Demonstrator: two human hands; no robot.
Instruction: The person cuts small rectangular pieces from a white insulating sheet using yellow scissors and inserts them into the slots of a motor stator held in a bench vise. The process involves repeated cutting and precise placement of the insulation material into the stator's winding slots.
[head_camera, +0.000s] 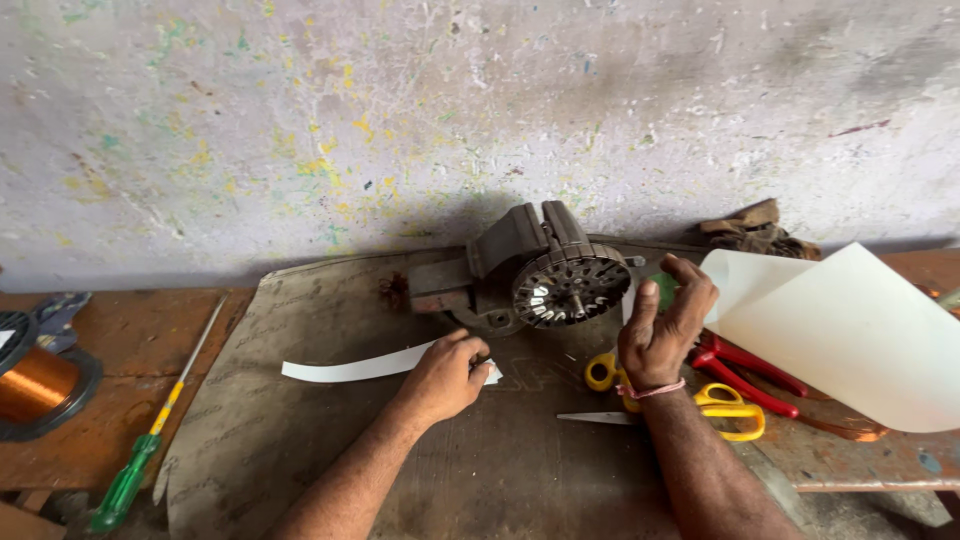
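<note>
1. Head view, at the bench (300, 440): my left hand (445, 375) presses down on one end of a long white paper strip (350, 367), fingers curled closed over it, apparently to keep it flat on the worn board.
2. My right hand (665, 325) is raised and open, fingers loosely spread, gripping nothing; it hovers just right of the motor stator (568, 287).
3. That stator sits clamped in a small vise (500, 255), slotted face turned toward me, just beyond and between both hands, likely held so for easy reach.
4. Yellow-handled scissors (725, 410) and red-handled pliers (745, 370) lie under and right of my right wrist.
5. A curled white sheet (850, 330) lies farther right.
6. Far left of my left hand: a green screwdriver (150, 440) and a copper wire spool (35, 385).
</note>
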